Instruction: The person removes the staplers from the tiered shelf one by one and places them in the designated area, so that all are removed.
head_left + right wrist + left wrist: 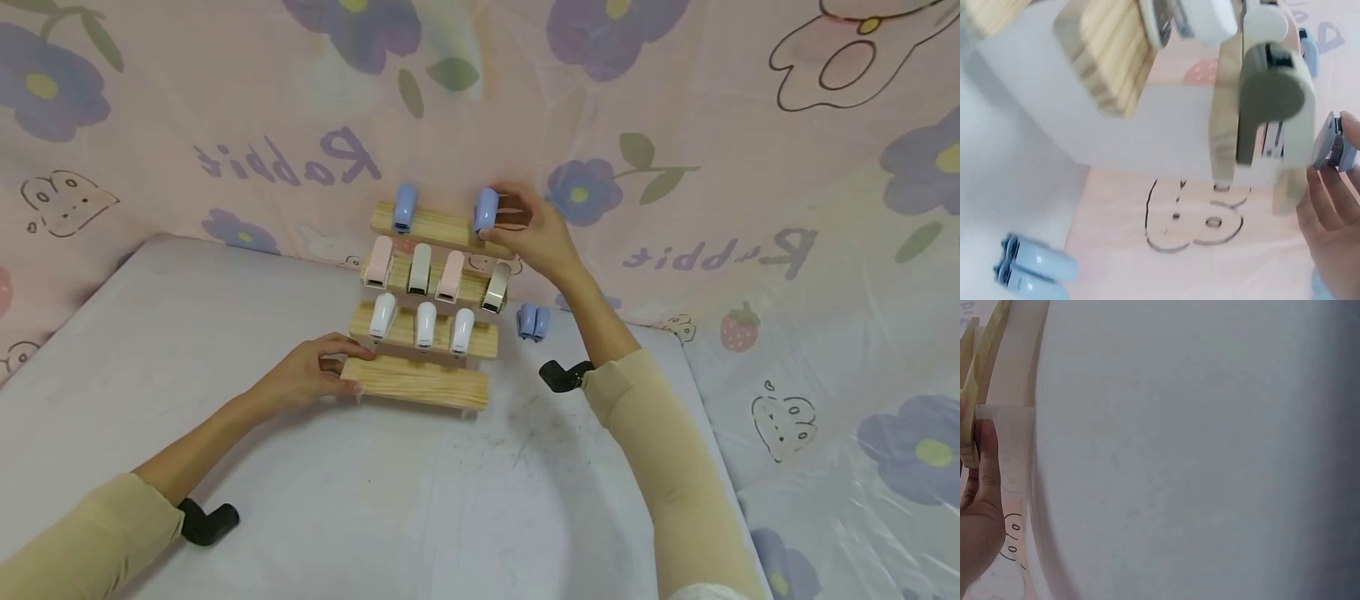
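Note:
A stepped wooden display rack (416, 382) stands on the table, small staplers on its upper boards. My left hand (311, 371) grips the left end of its lowest board, and the left wrist view catches the fingers (988, 469) at the board's end. On the top board's right end, my right hand (536, 233) holds a blue stapler (486, 210) between thumb and fingers. That same stapler (1335, 144) shows its metal side in the right wrist view. Another blue stapler (405, 207) sits at the top board's left end.
Two blue staplers (533, 322) lie side by side on the white table (420, 500), right of the rack. Below the top board is a mixed row with a pink stapler (380, 260), then three white ones including a white stapler (425, 323). A patterned curtain (487, 108) hangs close behind.

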`<state>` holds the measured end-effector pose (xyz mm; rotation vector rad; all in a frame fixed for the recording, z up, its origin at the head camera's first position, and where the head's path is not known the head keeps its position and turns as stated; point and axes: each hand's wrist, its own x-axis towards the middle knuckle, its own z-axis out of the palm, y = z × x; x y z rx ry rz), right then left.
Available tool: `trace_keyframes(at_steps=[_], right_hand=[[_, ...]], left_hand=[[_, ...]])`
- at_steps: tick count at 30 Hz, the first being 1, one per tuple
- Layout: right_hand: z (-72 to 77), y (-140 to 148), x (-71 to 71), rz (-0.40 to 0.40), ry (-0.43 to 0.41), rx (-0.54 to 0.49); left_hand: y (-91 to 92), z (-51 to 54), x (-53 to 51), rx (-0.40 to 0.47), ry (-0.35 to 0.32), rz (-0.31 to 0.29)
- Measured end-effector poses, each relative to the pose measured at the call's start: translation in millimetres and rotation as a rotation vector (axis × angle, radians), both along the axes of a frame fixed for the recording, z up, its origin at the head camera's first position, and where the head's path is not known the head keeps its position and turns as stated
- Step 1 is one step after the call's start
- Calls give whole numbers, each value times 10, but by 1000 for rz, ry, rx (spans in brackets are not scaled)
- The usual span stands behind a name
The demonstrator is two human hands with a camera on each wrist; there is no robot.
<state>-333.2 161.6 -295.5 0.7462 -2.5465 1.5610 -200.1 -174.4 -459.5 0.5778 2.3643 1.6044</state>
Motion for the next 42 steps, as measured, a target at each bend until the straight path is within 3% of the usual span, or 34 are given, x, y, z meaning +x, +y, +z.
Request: trace_keyframes(at_steps=[24,33,42], right_hand=[[-162,568,136,-95,-55,6],[-360,793,202,-109,-62,26],[-507,1012,285,-163,-137,86]], left_hand=[[3,28,9,-27,-3,9],[-5,33,11,-29,-1,2],[3,50,7,-31,-11,6]])
